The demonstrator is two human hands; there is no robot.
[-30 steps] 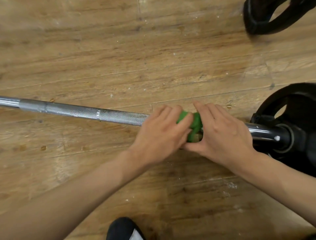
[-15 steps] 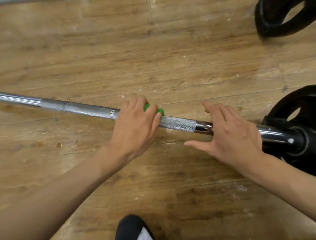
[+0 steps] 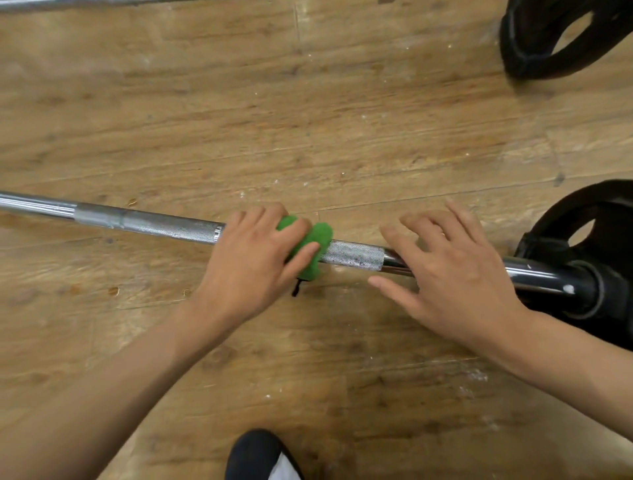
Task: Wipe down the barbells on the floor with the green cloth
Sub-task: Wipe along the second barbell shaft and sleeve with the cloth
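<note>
Gripping with the left hand, fingers curled over the green cloth and thumb pressed on its near side, clamping it round the barbell. Resting the right hand apart from the left, laid over the smooth shiny stretch of the same bar, fingers straight and spread, holding nothing.

Looking down on a scuffed wooden floor speckled with white flecks. Lying across it from left to right, that barbell, knurled on both sides of the cloth and ending at the right in a black weight plate on its sleeve. Lying well apart at top right, a second black plate, blurred. Showing along the top left edge, a sliver of another metal bar. Poking in at the bottom edge, a dark shoe toe. Hanging below the cloth, a small black tag; cannot tell whether touching the floor.
</note>
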